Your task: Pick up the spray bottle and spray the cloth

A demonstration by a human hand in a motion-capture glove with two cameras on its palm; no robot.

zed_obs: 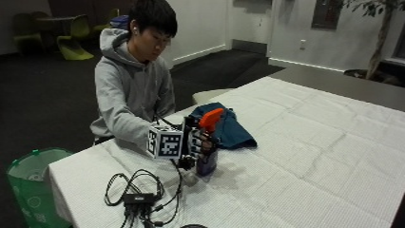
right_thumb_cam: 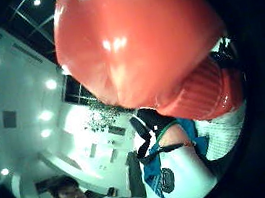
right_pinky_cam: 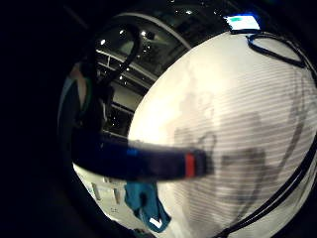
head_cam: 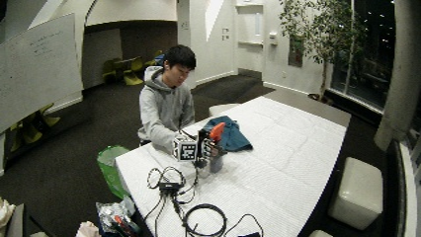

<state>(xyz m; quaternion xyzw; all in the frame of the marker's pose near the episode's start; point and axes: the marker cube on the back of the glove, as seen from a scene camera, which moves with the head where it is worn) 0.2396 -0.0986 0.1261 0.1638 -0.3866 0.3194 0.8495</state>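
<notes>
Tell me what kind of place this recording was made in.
Probably an office lounge or meeting area, not a home: a large whiteboard on the wall, a long table under a white cover, yellow-green chairs further back, and an indoor tree beside tall windows.

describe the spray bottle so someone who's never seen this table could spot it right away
On the white-covered table, look at the near end in front of the seated person, beside the crumpled blue cloth. The spray bottle stands upright there, gripped by the black-gloved right hand. Its dark body and bright orange trigger head mark it out; nothing else on the table is orange.
</notes>
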